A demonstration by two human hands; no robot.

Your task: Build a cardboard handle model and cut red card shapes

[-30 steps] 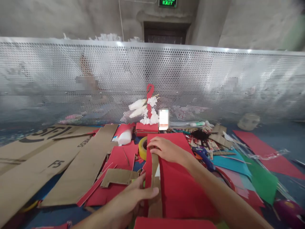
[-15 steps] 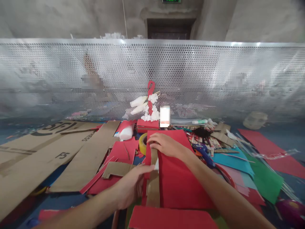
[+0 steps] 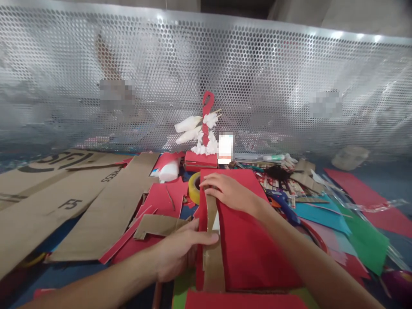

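If pressure falls unevenly, the strip (image 3: 214, 268) may crease.
Left hand (image 3: 180, 249) pinches it against the red card (image 3: 254, 249) near its left edge; right hand (image 3: 236, 193) covers the far end, grip unclear.

I face a silvery perforated metal screen (image 3: 257, 77) at twelve o'clock. Printed brown cardboard (image 3: 48, 184) lies at my ten, a thin green sheet (image 3: 367, 240) at two.
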